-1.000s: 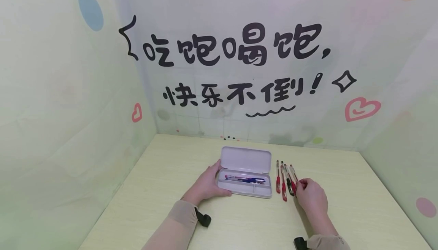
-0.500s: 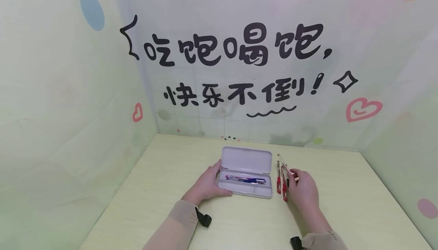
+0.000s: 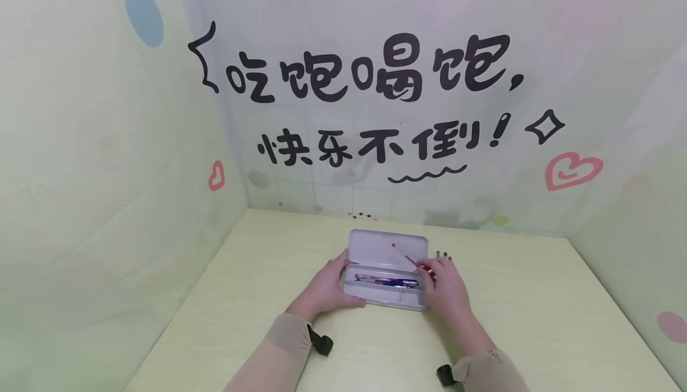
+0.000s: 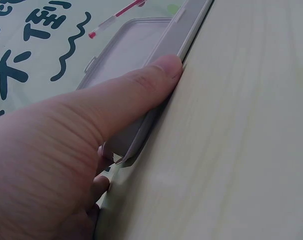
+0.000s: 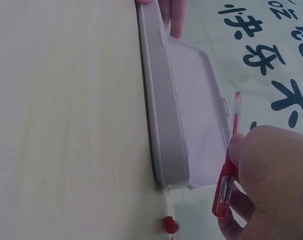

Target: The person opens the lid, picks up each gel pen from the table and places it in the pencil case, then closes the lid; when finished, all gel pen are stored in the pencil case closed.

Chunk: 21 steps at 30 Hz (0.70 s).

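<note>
A pale lilac pencil case [image 3: 370,252] lies on the table with its lid raised. My left hand [image 3: 330,290] grips its left end, thumb [image 4: 146,82] along the front wall and fingers behind. Inside the back compartment lie a blue-capped pen [image 3: 408,283] and at least one more pen, partly overlapping. My right hand [image 3: 448,290] pinches a red gel pen [image 5: 226,180] above the case's right end, its tail pointing up and left in front of the lid. Behind the right hand, only the tips of several loose pens [image 3: 445,255] show.
The pale wood-patterned table [image 3: 537,314] spreads around the case. A printed cloth wall [image 3: 333,201] with black lettering stands at the back, and cloth walls rise at both sides. One red pen end [image 5: 170,225] shows beyond the case in the right wrist view.
My right hand has picked the red pen from the loose group and carried it left to the case's right end. The left hand has stayed on the case.
</note>
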Available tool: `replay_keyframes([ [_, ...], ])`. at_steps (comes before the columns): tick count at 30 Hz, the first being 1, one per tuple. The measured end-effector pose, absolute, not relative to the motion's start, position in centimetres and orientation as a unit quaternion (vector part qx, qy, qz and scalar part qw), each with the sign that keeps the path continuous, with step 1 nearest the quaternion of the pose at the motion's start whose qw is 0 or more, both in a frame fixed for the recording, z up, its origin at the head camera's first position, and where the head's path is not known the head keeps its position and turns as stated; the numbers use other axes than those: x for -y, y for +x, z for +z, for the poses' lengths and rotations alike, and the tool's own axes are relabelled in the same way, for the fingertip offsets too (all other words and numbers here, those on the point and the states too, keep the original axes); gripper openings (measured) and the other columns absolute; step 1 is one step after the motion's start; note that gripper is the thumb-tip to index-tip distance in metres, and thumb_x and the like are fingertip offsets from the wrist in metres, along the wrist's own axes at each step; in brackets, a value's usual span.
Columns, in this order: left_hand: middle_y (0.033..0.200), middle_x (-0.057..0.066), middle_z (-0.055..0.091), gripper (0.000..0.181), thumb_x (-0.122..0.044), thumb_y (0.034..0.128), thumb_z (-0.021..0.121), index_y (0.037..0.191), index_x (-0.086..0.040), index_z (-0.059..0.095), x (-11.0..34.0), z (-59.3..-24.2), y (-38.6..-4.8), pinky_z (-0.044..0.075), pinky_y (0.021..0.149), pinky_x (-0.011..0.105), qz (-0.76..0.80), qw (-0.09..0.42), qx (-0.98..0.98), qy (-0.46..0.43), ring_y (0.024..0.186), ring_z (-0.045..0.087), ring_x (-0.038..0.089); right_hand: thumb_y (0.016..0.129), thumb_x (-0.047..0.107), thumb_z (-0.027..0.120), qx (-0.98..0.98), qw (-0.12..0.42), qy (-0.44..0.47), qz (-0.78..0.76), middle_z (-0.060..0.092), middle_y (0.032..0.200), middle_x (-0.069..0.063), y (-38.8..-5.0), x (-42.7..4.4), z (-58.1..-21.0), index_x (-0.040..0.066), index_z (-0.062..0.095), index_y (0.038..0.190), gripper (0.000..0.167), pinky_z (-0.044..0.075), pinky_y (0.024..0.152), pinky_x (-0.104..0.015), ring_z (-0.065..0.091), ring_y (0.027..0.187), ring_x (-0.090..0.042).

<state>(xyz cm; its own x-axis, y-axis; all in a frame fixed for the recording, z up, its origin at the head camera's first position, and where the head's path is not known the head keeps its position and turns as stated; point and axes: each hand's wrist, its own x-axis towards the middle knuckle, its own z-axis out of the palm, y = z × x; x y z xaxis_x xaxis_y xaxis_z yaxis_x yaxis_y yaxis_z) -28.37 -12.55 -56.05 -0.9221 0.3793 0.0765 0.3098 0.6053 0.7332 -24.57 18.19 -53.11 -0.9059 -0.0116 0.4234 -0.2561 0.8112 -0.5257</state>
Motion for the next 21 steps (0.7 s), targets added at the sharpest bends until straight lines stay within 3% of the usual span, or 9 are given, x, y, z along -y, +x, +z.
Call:
replay_keyframes([
  [3,0.168,-0.001,0.056,0.141,-0.047,0.0663,0.106,0.178,-0.027,0.021,12.5,-56.0,-28.4,0.015,0.144,0.052,0.402,0.043,-0.894,0.194,0.163,0.044,0.029,0.103,0.013,0.074,0.936,0.197,0.092,0.276,0.074,0.112,-0.012,-24.9,-17.2,-53.1,0.011,0.080,0.116,0.014,0.060,0.094,-0.059,0.069,0.105,-0.036],
  [14,0.173,0.000,0.050,0.141,-0.046,0.0662,0.105,0.178,-0.030,0.021,12.4,-55.9,-28.1,0.019,0.143,0.058,0.407,0.055,-0.895,0.177,0.167,0.035,0.038,0.104,0.017,0.075,0.951,0.139,0.097,0.259,0.074,0.114,-0.007,-25.5,-14.6,-53.4,0.016,0.082,0.111,0.010,0.063,0.097,-0.055,0.068,0.107,-0.031],
  [21,0.173,0.003,0.050,0.141,-0.048,0.0679,0.105,0.178,-0.026,0.020,12.5,-55.9,-28.1,0.022,0.141,0.061,0.402,0.045,-0.896,0.184,0.166,0.036,0.041,0.105,0.020,0.076,0.955,0.120,0.101,0.252,0.072,0.114,-0.004,-25.7,-13.6,-53.6,0.020,0.082,0.108,0.007,0.063,0.099,-0.051,0.067,0.108,-0.027],
])
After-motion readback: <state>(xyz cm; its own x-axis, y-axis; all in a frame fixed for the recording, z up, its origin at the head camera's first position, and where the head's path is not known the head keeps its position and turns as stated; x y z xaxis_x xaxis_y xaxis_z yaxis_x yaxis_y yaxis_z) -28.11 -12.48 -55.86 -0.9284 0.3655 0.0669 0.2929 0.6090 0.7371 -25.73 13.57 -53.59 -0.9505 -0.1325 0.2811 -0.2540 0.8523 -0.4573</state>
